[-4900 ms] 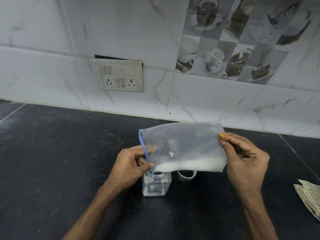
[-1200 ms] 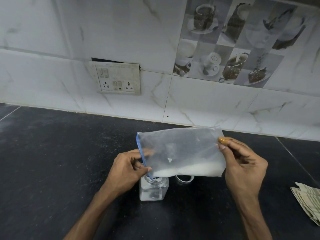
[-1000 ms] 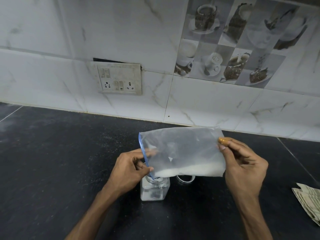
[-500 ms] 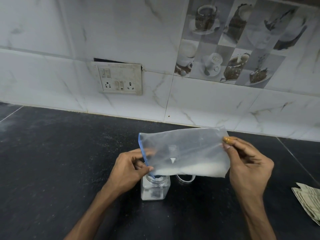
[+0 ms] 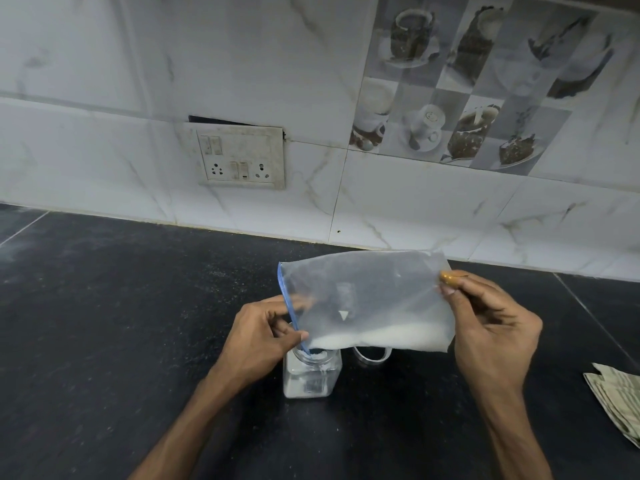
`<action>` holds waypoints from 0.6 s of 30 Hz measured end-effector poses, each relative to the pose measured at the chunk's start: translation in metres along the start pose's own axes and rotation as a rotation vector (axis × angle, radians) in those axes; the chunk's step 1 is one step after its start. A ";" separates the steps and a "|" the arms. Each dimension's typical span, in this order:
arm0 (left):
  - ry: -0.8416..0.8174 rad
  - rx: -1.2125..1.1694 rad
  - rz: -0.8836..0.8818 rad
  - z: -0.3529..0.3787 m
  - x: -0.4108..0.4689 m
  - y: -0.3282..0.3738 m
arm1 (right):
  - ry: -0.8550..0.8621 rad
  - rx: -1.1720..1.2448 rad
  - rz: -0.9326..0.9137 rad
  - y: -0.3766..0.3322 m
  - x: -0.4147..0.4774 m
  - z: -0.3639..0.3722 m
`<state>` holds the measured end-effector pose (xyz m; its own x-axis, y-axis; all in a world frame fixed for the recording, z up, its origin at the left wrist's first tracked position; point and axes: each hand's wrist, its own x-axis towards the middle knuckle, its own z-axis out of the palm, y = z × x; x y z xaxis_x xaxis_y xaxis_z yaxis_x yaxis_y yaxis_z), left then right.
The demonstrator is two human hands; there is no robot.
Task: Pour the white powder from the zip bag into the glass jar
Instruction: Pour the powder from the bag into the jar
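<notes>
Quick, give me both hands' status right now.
Left hand: closed on the zip bag at its blue-zip mouth, over the glass jar.
Right hand: pinching the bag's far end.

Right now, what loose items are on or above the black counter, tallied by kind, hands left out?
Zip bag with white powder: 1
Glass jar: 1
Clear ring-shaped piece behind the jar, maybe its lid: 1
Folded paper at the right edge: 1
Total: 4
</notes>
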<state>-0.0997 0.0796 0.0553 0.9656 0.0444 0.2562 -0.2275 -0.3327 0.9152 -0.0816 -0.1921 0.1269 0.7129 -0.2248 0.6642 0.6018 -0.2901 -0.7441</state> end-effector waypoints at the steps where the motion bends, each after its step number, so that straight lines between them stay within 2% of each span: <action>1: -0.001 -0.006 -0.001 0.000 0.000 0.000 | 0.005 -0.002 0.002 0.000 0.000 0.000; 9: -0.012 0.014 0.006 0.002 -0.001 0.003 | 0.048 0.029 0.025 0.003 0.002 0.001; 18: 0.001 0.027 -0.012 0.002 -0.001 0.001 | 0.018 0.017 0.029 0.000 0.001 0.002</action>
<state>-0.1005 0.0773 0.0555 0.9682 0.0491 0.2452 -0.2122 -0.3576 0.9095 -0.0798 -0.1906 0.1271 0.7238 -0.2492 0.6434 0.5870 -0.2678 -0.7640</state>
